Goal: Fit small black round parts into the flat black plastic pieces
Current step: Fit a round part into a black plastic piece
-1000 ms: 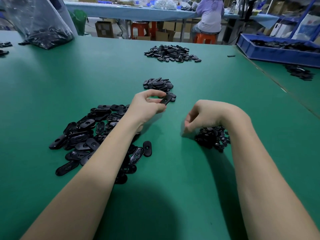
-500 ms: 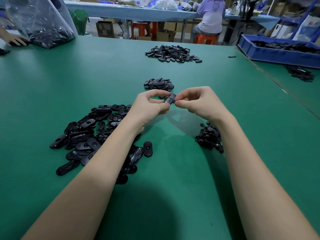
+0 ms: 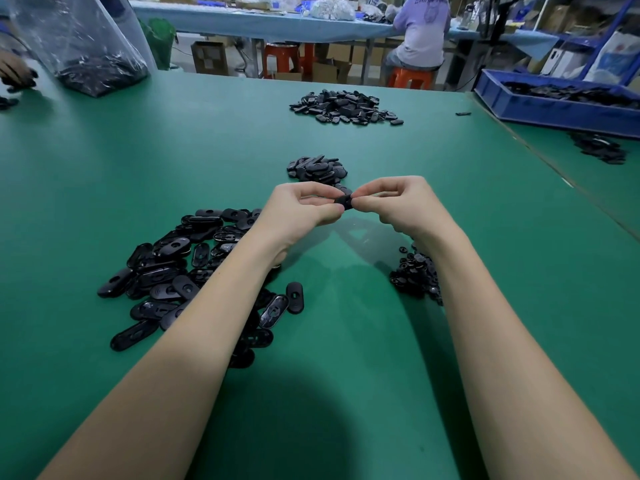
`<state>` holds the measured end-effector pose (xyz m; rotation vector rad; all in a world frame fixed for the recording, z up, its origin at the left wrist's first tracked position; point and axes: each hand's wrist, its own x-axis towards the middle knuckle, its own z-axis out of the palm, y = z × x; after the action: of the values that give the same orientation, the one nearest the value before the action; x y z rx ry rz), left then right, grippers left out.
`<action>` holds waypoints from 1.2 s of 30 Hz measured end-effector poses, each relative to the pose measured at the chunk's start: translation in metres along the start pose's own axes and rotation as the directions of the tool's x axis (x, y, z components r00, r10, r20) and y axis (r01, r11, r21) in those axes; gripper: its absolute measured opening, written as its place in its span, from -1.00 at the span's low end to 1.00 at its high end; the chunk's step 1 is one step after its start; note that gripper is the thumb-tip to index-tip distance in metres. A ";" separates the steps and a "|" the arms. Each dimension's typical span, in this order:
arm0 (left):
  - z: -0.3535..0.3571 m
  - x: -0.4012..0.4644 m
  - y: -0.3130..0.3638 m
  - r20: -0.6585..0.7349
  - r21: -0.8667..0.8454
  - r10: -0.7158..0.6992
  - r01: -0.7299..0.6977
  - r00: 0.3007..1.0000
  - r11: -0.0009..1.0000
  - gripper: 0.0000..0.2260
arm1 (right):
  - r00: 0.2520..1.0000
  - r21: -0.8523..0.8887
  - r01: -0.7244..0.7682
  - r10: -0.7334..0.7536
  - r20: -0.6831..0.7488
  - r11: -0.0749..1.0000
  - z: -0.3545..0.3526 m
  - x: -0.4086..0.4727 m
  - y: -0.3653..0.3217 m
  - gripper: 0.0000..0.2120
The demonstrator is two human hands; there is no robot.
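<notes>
My left hand [image 3: 300, 209] pinches one flat black plastic piece [image 3: 343, 201] above the green table [image 3: 346, 393]. My right hand [image 3: 398, 206] meets it from the right, its fingertips pinching the same piece; any round part between them is hidden. A heap of flat oval black pieces [image 3: 180, 271] lies left of my left forearm. A small heap of black round parts [image 3: 415, 273] sits beside my right forearm. Just beyond my hands is a small pile of black pieces [image 3: 317, 169].
A larger pile of black pieces [image 3: 346, 107] lies farther back. A blue bin [image 3: 561, 105] with black parts stands at the right. A clear plastic bag [image 3: 83, 50] and another person's hand [image 3: 15, 74] are at the far left. A seated person [image 3: 420, 32] works at a rear table.
My right hand left the round-parts heap and rose to meet my left hand at the held piece. Both hands now press together on it.
</notes>
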<state>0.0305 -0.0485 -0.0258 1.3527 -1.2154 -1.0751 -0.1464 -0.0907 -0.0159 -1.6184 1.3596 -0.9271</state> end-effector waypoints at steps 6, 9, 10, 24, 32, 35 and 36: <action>-0.001 0.001 -0.001 -0.015 0.009 -0.025 0.025 1.000 1.000 -0.82 | 0.999 0.013 -0.012 0.011 0.047 1.000 0.001 -0.002 -0.003 -0.86; -0.001 0.001 -0.001 -0.024 -0.009 -0.037 0.036 0.999 0.999 -0.84 | 0.999 0.019 -0.010 0.009 0.050 1.000 0.002 -0.002 -0.006 -0.79; 0.000 0.000 -0.001 -0.025 -0.011 -0.038 0.037 0.999 0.999 -0.85 | 0.999 0.023 -0.018 0.017 0.046 1.000 0.001 -0.002 -0.006 -0.80; 0.001 0.000 0.000 -0.031 0.002 -0.023 0.023 0.999 1.000 -0.85 | 0.997 -0.001 -0.065 0.065 0.036 0.998 -0.002 -0.003 -0.005 -0.95; 0.003 -0.002 0.001 -0.030 -0.048 -0.019 0.017 0.999 0.999 -0.85 | 0.998 0.012 -0.051 0.052 -0.046 0.999 0.008 -0.001 -0.005 -0.95; 0.005 -0.002 0.001 -0.044 -0.106 -0.027 0.022 0.999 0.994 -0.84 | 0.997 0.035 -0.043 0.045 -0.065 0.998 0.010 -0.001 -0.006 -0.93; 0.006 -0.001 0.001 -0.051 -0.121 -0.028 0.022 0.998 0.992 -0.84 | 0.997 0.038 -0.045 0.047 -0.069 0.998 0.011 -0.001 -0.006 -0.93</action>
<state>0.0246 -0.0477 -0.0256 1.2986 -1.0811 -1.1063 -0.1341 -0.0874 -0.0149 -1.5343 1.4136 -0.9831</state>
